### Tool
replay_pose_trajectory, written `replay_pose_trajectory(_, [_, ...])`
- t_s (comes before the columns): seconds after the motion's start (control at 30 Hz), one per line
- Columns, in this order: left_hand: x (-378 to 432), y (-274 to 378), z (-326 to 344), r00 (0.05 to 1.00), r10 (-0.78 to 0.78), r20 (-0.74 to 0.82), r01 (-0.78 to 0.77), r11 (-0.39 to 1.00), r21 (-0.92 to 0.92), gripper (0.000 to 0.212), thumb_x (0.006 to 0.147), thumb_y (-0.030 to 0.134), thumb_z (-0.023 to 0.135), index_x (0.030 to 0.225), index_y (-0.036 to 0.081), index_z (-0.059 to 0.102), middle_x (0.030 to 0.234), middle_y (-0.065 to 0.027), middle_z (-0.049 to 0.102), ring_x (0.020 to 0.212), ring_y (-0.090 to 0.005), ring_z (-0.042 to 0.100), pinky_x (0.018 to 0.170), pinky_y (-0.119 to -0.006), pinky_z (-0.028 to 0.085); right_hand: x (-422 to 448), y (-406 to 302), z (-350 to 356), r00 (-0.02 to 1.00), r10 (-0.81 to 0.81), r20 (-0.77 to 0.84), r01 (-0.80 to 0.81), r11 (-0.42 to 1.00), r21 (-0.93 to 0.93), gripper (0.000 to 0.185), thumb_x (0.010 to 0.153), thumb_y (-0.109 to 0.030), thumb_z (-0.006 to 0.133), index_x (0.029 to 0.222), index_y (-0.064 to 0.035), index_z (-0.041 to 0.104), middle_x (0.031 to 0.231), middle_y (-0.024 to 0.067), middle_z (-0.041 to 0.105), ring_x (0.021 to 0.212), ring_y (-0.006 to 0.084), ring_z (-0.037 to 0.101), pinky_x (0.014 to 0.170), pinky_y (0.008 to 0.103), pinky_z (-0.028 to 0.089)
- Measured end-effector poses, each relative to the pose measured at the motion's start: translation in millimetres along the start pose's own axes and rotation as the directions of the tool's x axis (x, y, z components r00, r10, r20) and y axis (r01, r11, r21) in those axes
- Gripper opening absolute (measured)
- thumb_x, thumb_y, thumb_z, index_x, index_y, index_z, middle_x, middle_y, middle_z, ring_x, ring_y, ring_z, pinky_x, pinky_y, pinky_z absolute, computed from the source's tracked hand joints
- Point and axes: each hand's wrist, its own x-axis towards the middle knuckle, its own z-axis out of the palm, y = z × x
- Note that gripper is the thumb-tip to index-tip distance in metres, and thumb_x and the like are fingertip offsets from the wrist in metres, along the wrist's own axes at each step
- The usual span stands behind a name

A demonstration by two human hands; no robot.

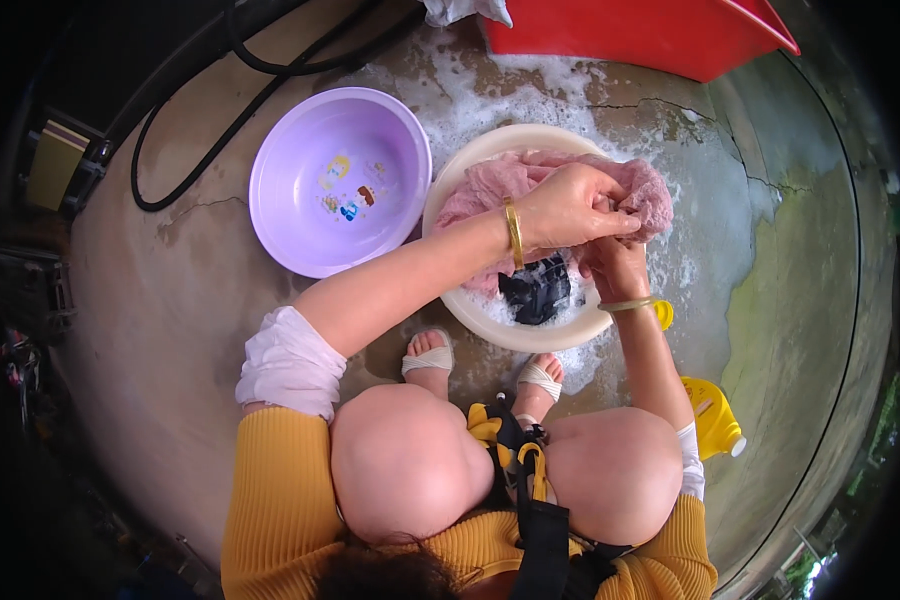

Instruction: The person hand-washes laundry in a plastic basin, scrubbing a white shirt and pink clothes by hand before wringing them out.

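Observation:
A cream plastic basin (495, 330) stands on the wet floor before me, holding suds, a pink textured cloth (487, 187) and a dark cloth (536, 289). My left hand (570, 206), with a gold bangle at its wrist, grips a bunched part of the pink cloth over the basin's right side. Just below it, my right hand (616, 264), wearing a pale bangle, grips the same cloth from underneath. Its fingers are partly hidden by the cloth and my left hand. More of the pink cloth hangs down into the basin.
Left of the basin sits a purple basin (345, 247) with cartoon prints. A red tub (607, 37) stands at the top, with white cloth (465, 9) near it. A yellow bottle (709, 416) lies right of my knee. A black hose (202, 161) loops on the floor.

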Motion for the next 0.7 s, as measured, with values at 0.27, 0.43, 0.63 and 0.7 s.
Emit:
replay_pose_trajectory(0.27, [-91.2, -31.5, -100.9, 0.862, -0.273, -0.426, 0.279, 0.959, -0.050, 0.025, 0.086, 0.015, 0.053, 0.103, -0.002, 0.058, 0.085, -0.0022, 0.061, 0.071, -0.0031, 0.054, 0.058, -0.015, 0.042, -36.1, -3.7, -62.4, 0.991, -0.088, -0.099, -0.038, 0.530, -0.847, 0.025, 0.073, -0.010, 0.063, 0.095, -0.0001, 0.053, 0.053, 0.0084, 0.052, 0.044, 0.0138, 0.049, 0.043, 0.0283, 0.042])
replay_pose_trajectory(0.43, [-117.3, -41.5, -89.6, 0.805, -0.436, -0.403, 0.383, 0.900, -0.210, 0.024, 0.087, 0.018, 0.050, 0.102, 0.002, 0.060, 0.060, 0.0085, 0.040, 0.047, 0.0005, 0.028, 0.042, -0.015, 0.020, -14.1, 12.5, 25.9, 0.752, -0.233, 0.617, 0.659, 0.307, -0.687, 0.059, 0.070, -0.006, 0.064, 0.123, -0.0036, 0.037, 0.053, 0.0147, 0.049, 0.049, 0.0298, 0.052, 0.048, 0.0379, 0.041])
replay_pose_trajectory(0.63, [-121.2, -44.5, -96.2, 0.821, -0.434, -0.372, 0.323, 0.889, -0.324, 0.022, 0.087, 0.017, 0.049, 0.101, 0.003, 0.060, 0.060, 0.0084, 0.041, 0.047, -0.0001, 0.028, 0.042, -0.015, 0.022, 24.3, 31.2, 33.3, 0.650, -0.189, 0.736, 0.755, 0.266, -0.599, 0.022, 0.071, -0.004, 0.053, 0.092, 0.0032, 0.055, 0.062, 0.0239, 0.052, 0.059, 0.0385, 0.053, 0.054, 0.0408, 0.044])
replay_pose_trajectory(0.7, [-134.3, -52.8, -104.3, 0.795, -0.427, -0.431, 0.313, 0.897, -0.312, 0.022, 0.087, 0.017, 0.050, 0.101, 0.004, 0.060, 0.060, 0.0088, 0.042, 0.047, -0.0002, 0.029, 0.042, -0.015, 0.022, -2.8, -29.1, 41.4, 0.841, -0.086, 0.533, 0.483, 0.562, -0.672, 0.017, 0.080, 0.000, 0.047, 0.094, 0.0054, 0.055, 0.064, 0.0080, 0.056, 0.049, 0.0135, 0.053, 0.044, 0.0256, 0.044])
